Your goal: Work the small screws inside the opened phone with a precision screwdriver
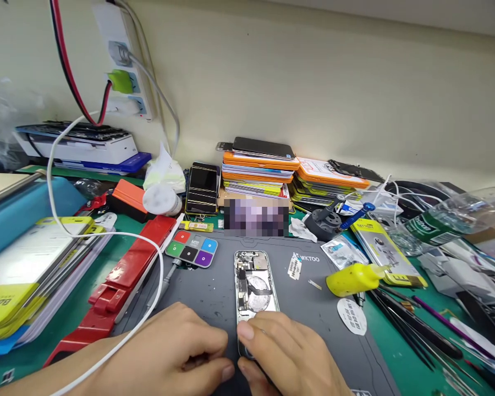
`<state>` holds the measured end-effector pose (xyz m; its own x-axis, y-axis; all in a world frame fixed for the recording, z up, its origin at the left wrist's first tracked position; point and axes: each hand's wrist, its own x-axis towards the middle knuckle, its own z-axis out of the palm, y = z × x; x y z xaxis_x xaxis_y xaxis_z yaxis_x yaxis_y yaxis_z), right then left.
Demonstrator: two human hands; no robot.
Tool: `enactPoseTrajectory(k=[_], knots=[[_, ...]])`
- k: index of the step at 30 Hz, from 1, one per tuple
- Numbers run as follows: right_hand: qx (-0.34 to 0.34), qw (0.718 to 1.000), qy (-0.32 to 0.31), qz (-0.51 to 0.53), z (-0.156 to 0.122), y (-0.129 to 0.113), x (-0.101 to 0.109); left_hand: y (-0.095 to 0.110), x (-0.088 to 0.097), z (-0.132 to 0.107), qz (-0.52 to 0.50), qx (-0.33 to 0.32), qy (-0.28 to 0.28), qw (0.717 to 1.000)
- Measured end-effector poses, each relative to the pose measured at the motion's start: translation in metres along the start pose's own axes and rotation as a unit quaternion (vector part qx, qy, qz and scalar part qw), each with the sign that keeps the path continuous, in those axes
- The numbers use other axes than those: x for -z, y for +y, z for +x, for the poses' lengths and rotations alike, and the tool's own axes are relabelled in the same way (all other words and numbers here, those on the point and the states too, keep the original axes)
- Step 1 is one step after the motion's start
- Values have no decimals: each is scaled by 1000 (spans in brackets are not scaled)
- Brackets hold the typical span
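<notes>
Grey mat (214,294): spread beneath both hands.
Opened phone (259,286): lay lengthwise on the mat, inner parts exposed.
Right hand (291,349): bent over the phone's lower end, fingers close together; whether it gripped anything, I could not tell.
Left hand (185,349): curled just left of the phone, thumb near forefinger; any hold was hidden.
Yellow bottle (352,279): sat right of the phone, nozzle pointing right.

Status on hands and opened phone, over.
Left hand curled beside phone; right hand over its lower end. Phone lies open on mat. White cable crosses left forearm in view.
</notes>
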<state>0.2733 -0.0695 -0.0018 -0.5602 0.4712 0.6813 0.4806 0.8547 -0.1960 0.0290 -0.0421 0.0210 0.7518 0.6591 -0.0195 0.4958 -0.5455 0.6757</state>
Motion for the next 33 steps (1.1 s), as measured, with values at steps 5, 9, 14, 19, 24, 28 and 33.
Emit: enactPoseTrajectory(k=[5, 9, 14, 19, 24, 28, 33], knots=[[5, 1000, -6, 5, 2, -2, 1, -1, 3, -3, -36, 58, -36, 997], [11, 1000, -16, 2, 3, -2, 1, 5, 11, -1, -90, 110, -85, 986], [9, 1000, -8, -12, 7, -2, 3, 6, 14, 3, -129, 119, -104, 979], [8, 1000, -6, -14, 13, -4, 5, 3, 10, 6, -194, 122, -105, 968], [7, 1000, -18, -7, 11, -4, 4, -3, 3, 8, -246, 135, -77, 957], [9, 1000, -25, 4, 6, -3, 4, -10, -3, 8, -271, 146, -79, 948], [3, 999, -31, 9, 6, -3, 3, -8, -1, 10, -263, 117, -84, 954]])
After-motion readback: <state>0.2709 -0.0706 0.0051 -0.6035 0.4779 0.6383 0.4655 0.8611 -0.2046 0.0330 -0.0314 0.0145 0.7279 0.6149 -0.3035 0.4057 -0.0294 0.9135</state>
